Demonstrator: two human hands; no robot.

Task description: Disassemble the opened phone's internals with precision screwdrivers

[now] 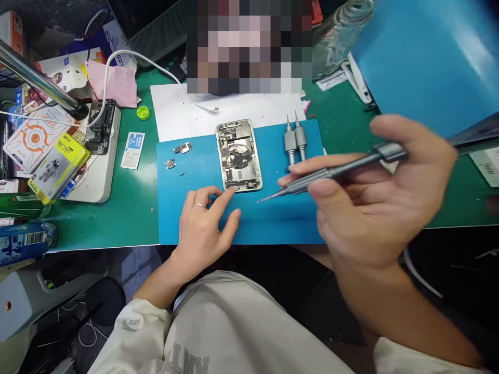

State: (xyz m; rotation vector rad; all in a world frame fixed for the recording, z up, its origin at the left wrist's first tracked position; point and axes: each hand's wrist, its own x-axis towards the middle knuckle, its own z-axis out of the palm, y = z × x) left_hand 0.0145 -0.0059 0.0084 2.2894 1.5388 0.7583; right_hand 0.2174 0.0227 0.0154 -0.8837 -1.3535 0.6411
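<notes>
An opened phone [239, 156] with its inner parts showing lies on the blue mat [195, 208]. My left hand [206, 221] is at the phone's lower edge, index fingertip at its bottom left corner, fingers apart and holding nothing. In my right hand [370, 208] is a grey screwdriver [307, 182], its thin tip pointing left, to the lower right of the phone. Small metal parts [182, 148] lie on the mat left of the phone. Two more screwdrivers [295, 137] stand side by side at the mat's right, tips away from me.
A white cable [156, 67] arches over a white sheet [171, 109] behind the mat. Boxes, cards [60, 166] and another phone [100, 127] crowd the left. A glass jar [339, 36] stands at the back right, near white tweezers [356, 78].
</notes>
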